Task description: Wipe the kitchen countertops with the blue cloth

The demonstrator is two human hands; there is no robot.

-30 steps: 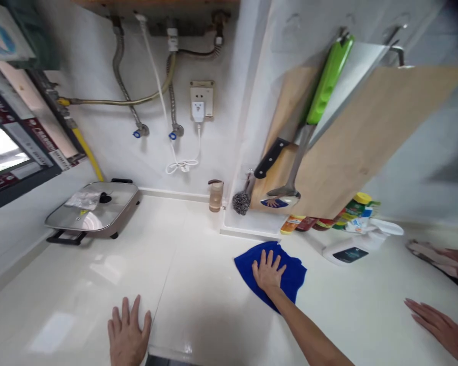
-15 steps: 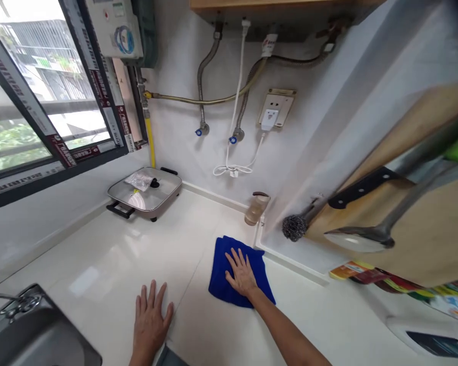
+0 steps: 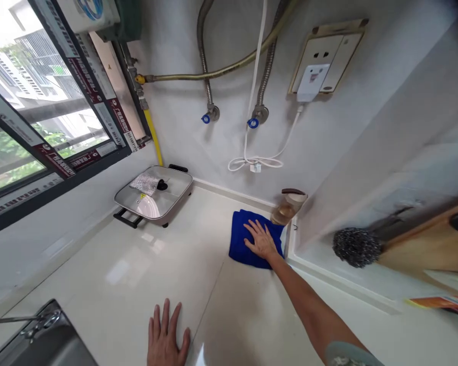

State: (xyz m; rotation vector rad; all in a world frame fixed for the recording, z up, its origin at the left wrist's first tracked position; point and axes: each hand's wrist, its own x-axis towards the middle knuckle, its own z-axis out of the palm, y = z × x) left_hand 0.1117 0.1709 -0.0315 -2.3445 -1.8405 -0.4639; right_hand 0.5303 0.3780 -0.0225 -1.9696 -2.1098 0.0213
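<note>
At the far left, a dark-framed window (image 3: 74, 99) is set in the wall, and below it the corner of a metal sink (image 3: 63, 343) is let into the pale tabletop (image 3: 191, 269). Near the back corner, a shallow pan (image 3: 178, 204) is placed, covered by a glass lid (image 3: 173, 184) on which a crinkled silvery packet (image 3: 147, 183) is laid; a yellow pipe (image 3: 152, 137) is seen behind it. At the bottom edge, the left hand (image 3: 167, 338) is held palm down at the tabletop with its fingers spread and nothing in its grip. On the wall, a white cord (image 3: 259, 56) is gathered into loops. Below these loops, a blue cloth (image 3: 241, 248) is spread on the tabletop near the back wall, its right side close to the raised edging. It is pressed from above by the right hand (image 3: 262, 243), whose fingers are held apart, the grip not closed around the fabric. Just beyond the cloth, a see-through jug (image 3: 286, 211) is stood in the corner; whether the two are touching cannot be told. Above, a plug (image 3: 313, 82) is fitted in a wall socket (image 3: 343, 61). Farther right, a wiry scouring ball (image 3: 356, 247) is seen beside a wooden board (image 3: 435, 236), which is cut off by the view's edge.
</note>
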